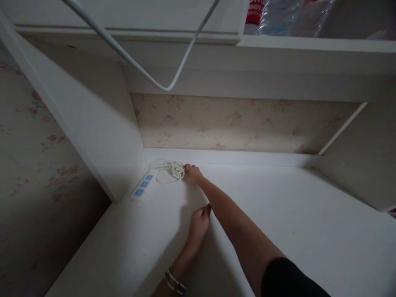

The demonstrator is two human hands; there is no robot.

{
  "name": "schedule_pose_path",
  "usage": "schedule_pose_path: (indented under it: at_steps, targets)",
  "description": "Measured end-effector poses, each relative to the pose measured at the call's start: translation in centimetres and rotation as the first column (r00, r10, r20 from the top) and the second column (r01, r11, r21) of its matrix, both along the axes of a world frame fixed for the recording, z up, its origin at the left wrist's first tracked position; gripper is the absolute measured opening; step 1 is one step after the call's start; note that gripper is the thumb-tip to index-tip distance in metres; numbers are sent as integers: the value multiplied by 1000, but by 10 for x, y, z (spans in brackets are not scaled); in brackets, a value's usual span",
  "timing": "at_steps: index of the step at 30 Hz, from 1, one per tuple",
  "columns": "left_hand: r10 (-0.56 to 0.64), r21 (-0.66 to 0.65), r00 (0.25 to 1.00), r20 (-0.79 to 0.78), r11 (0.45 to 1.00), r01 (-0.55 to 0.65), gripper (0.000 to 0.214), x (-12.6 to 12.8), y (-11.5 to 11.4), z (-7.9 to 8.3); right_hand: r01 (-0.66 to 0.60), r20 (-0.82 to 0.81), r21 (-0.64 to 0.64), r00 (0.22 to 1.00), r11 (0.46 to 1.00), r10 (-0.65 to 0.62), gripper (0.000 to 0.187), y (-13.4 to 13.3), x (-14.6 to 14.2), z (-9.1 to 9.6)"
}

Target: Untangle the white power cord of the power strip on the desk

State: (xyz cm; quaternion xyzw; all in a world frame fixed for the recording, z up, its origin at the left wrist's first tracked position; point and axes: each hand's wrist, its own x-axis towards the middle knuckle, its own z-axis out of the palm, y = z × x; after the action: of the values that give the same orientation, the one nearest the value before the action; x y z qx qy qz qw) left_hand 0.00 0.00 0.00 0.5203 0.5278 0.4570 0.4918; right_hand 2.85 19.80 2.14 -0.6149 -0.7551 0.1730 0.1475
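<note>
A white bench [278, 214] fills the alcove. The right hand [192, 173] reaches to its back left corner, fingers grasping a bundled white cord [170, 169] lying there. The left hand [199, 225] rests on the bench nearer, fingers loosely curled, holding nothing. A power strip [142, 187] lies just left of the cord.

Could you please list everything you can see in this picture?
cord: one, white, coiled at the back left of the desk.
power strip: one, white with blue sockets, left of the cord.
desk: one, white.
wallpaper: beige, floral, behind the desk.
shelf: one, white, above.
bottles: clear plastic, count unclear, on the shelf.
hanger: one, white, top centre.
bracelets: silver, count unclear, on the left wrist.
left hand: resting on the desk.
right hand: touching the cord.
</note>
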Motion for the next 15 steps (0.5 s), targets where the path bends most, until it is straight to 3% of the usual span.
schedule_pose_path:
  at_steps: [8,12,15]
  targets:
    - [-2,73,1000,-9,997,3,38,-3,-3,6,78,-65,11,995,997,-77,36,-28,0,-3]
    - [28,58,998,-47,998,-25,40,-3,-3,3,107,-227,19,969,994,-100,21,-56,24,-2]
    - [29,90,996,-83,996,-21,41,-3,-3,2,169,-402,57,906,984,-133,20,-91,52,-4]
